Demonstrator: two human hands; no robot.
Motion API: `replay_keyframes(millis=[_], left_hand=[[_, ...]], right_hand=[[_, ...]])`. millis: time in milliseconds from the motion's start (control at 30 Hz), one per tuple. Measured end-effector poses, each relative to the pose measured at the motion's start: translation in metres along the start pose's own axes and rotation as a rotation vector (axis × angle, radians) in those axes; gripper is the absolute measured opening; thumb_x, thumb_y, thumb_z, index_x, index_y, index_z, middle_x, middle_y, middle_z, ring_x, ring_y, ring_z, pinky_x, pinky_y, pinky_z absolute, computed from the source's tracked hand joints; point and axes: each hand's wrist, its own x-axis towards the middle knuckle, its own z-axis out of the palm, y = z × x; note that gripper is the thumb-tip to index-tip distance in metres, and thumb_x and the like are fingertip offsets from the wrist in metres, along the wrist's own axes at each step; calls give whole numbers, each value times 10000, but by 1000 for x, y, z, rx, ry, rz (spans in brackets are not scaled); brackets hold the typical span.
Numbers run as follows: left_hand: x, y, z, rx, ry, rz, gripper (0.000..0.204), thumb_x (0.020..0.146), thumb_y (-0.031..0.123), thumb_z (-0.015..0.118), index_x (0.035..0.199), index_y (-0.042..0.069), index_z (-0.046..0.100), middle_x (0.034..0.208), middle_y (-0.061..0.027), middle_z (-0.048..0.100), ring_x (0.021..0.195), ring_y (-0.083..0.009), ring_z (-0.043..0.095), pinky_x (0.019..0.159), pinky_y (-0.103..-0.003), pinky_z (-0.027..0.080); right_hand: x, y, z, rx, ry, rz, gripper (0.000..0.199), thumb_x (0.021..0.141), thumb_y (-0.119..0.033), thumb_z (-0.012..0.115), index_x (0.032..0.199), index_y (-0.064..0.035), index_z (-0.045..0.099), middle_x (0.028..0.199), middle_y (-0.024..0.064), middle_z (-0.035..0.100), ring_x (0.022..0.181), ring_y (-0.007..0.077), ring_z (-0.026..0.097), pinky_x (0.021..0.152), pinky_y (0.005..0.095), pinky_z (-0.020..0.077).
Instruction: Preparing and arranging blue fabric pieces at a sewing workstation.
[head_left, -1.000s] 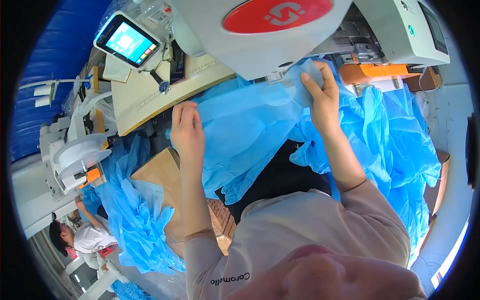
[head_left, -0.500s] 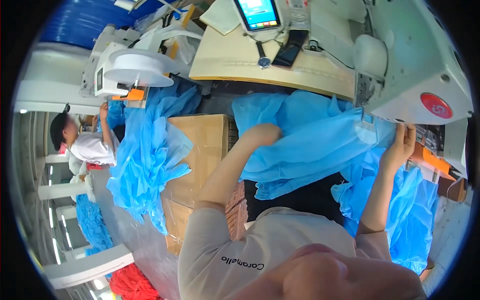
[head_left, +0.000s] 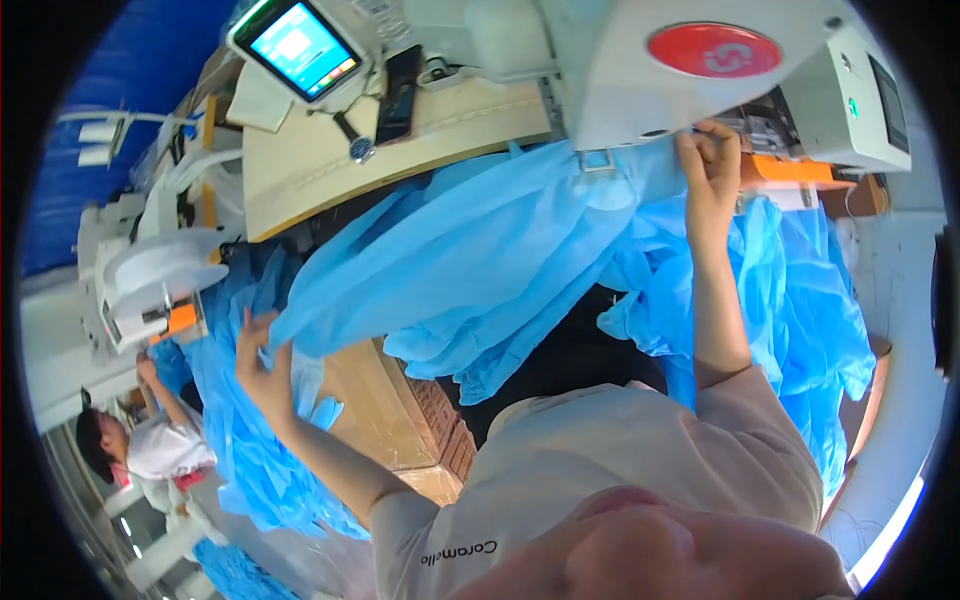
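Note:
A long sheet of thin blue fabric [head_left: 470, 250] runs from under the head of a white sewing machine [head_left: 640, 90] out to the left, its lower edge hanging in folds over my lap. At its far left end my left hand [head_left: 265, 375] grips the cloth between thumb and fingers, arm stretched out. My right hand [head_left: 712, 175] is beside the machine head, fingers bent and pinching the fabric's right end close to the presser foot [head_left: 597, 162]. The needle itself is hidden behind the head.
A tablet-like screen [head_left: 303, 50], a watch [head_left: 358, 147] and a phone [head_left: 400, 95] lie on the table [head_left: 300, 180]. Blue fabric heaps [head_left: 780, 290] hang at right and left. Cardboard boxes [head_left: 375, 400] stand at my left. Another person [head_left: 165, 430] works farther left.
My left hand has swept outward to the left, and the fabric now stretches out straighter. My right hand stays by the machine head. The whole view has turned to the right.

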Motion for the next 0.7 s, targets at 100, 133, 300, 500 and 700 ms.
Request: replay_keyframes(millis=[100, 133, 300, 500, 700], left_hand=[[-16, 15, 1, 130, -34, -328, 305, 730, -24, 635, 1031, 24, 638, 869, -68, 640, 768, -177, 608, 664, -299, 483], [-12, 22, 12, 298, 5, -321, 309, 759, -7, 591, 1057, 50, 647, 795, -63, 584, 643, -176, 541, 575, -312, 445], [33, 26, 54, 355, 272, -130, 355, 774, -26, 515, 1084, 70, 658, 828, -91, 571, 743, -195, 554, 649, -290, 451], [77, 26, 70, -276, 17, 9, 312, 718, -72, 579, 1016, -38, 667, 883, -91, 577, 852, -179, 561, 761, -260, 438], [106, 132, 127, -414, -167, 5, 114, 728, -77, 580, 782, 20, 556, 967, -100, 649, 869, -178, 592, 712, -244, 446]], right_hand=[[-8, -6, 9, -429, -25, -227, 233, 895, -37, 553, 1109, 0, 468, 970, 83, 580, 841, 148, 545, 789, 255, 422], [-11, -14, 17, -516, -127, -294, 257, 890, -33, 554, 1129, 7, 470, 966, 111, 579, 857, 180, 551, 793, 273, 433], [-12, -32, 12, -432, -174, -134, 306, 878, -47, 563, 1171, -3, 483, 977, 167, 589, 895, 238, 584, 775, 292, 454], [-15, -56, -79, -495, -272, 215, 298, 792, -250, 712, 923, 8, 641, 838, 68, 633, 859, 146, 579, 891, 305, 386], [-2, -34, -127, -915, 220, 164, 317, 823, -258, 670, 949, 31, 640, 743, 107, 658, 634, 134, 598, 603, 283, 473]])
